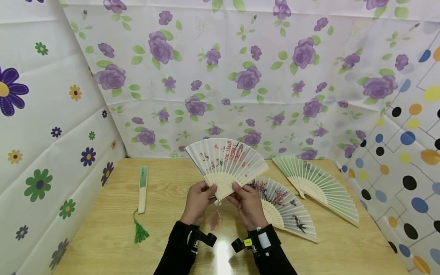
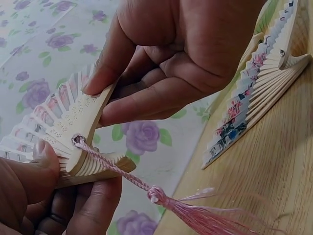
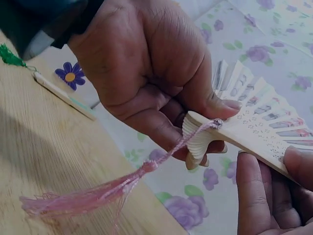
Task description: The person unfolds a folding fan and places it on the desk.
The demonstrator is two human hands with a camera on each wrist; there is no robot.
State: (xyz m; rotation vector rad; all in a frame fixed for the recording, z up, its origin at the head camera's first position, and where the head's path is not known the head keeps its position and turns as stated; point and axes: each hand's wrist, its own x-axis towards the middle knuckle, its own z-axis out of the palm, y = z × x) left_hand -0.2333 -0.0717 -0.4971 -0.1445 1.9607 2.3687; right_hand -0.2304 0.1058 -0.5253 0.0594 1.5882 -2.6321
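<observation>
Pleated fan point(image 1: 225, 158), pierced pale ribs point(image 3: 252, 129), pink tassel point(image 1: 214, 220)

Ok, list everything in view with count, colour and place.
table: 1, light brown, bottom centre
held fan: 1, white and red, above table
pink tassel: 1, pink, on held fan
blossom fan: 1, greyish white, table's right
green fan: 1, pale green, table's far right
closed fan: 1, cream and green, table's left
green tassel: 1, green, on closed fan
cloths: 3, white with prints, back and sides
cameras: 2, black, foreground
sleeves: 2, black, foreground
left hand: 1, bare, pinching held fan
right hand: 1, bare, pinching held fan
</observation>
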